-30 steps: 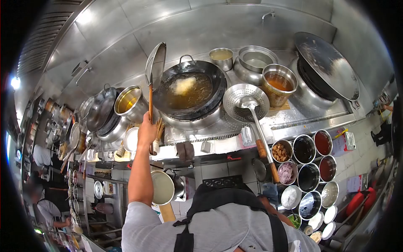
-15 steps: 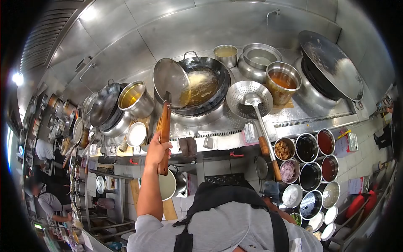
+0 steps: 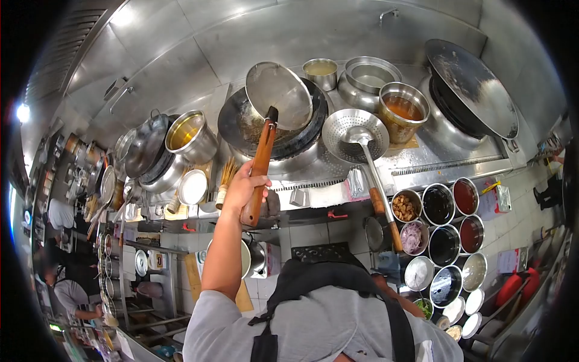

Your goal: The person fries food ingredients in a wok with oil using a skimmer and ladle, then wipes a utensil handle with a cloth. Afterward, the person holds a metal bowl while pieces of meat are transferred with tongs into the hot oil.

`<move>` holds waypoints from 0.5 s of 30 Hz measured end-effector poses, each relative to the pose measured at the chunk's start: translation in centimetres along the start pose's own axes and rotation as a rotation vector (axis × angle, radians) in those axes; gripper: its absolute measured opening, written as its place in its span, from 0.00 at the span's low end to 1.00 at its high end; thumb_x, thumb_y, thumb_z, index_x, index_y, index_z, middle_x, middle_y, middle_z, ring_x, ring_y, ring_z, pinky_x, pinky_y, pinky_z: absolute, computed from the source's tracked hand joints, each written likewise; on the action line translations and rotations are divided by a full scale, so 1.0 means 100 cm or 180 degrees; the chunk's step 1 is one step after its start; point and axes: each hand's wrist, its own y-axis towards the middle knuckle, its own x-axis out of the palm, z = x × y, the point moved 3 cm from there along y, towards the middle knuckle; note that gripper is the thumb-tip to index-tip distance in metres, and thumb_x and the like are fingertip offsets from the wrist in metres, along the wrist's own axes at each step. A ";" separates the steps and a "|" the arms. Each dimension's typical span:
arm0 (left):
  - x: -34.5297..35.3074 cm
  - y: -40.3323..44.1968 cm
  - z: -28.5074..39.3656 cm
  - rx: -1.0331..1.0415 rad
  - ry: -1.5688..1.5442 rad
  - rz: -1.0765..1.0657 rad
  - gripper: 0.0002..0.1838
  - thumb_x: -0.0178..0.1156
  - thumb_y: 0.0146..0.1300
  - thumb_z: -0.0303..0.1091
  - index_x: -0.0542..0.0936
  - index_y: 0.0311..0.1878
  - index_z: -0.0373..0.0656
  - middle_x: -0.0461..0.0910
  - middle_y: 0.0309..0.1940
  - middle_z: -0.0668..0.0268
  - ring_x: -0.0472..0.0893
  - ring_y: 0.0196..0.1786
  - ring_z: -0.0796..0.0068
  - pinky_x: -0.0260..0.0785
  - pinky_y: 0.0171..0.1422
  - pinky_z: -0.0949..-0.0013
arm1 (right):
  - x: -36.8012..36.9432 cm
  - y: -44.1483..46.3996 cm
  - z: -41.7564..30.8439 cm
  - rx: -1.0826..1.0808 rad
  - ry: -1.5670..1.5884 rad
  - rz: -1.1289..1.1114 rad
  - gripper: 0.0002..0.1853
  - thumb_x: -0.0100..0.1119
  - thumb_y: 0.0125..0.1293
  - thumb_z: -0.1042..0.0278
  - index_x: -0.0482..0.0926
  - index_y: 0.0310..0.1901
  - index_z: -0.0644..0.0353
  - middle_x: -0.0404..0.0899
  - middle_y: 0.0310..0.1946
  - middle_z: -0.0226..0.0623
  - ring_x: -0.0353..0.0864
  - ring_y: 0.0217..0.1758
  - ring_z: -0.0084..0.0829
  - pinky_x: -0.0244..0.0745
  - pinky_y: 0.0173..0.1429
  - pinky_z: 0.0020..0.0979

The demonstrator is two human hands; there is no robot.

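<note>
My left hand (image 3: 242, 188) is closed around the wooden handle (image 3: 260, 175) of a round fine-mesh strainer (image 3: 278, 93). The strainer is raised and tilted over the black wok (image 3: 238, 123), hiding much of its inside. A brown-stained patch of the wok's interior shows below the mesh. Close to the hand, a bamboo brush (image 3: 227, 181) stands at the counter's front. Of my right arm only a forearm shows beside my apron; the right hand is out of sight. A perforated ladle strainer (image 3: 338, 130) with a metal ladle (image 3: 368, 160) lying in it rests right of the wok.
A pot of yellow oil (image 3: 202, 142) and a white bowl (image 3: 193, 187) stand left. A pot of amber liquid (image 3: 404, 108) and a large tilted wok (image 3: 473, 87) are at right. Several sauce and ingredient containers (image 3: 445, 247) fill the lower right. Another person (image 3: 69, 292) is far left.
My left hand has carried the strainer to the right and slightly upward across the wok. The brown liquid and pale foam seen in the wok earlier no longer show; the camera view shifted slightly.
</note>
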 end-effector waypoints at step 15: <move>-0.108 0.042 0.044 0.0790 0.2017 0.1507 0.33 0.54 0.50 0.21 0.65 0.64 0.42 0.74 0.22 0.64 0.73 0.17 0.75 0.66 0.20 0.70 | 0.120 0.004 0.046 0.0034 0.1489 0.0881 0.15 0.42 0.67 0.64 0.81 0.35 0.59 0.81 0.34 0.47 0.80 0.38 0.50 0.75 0.44 0.45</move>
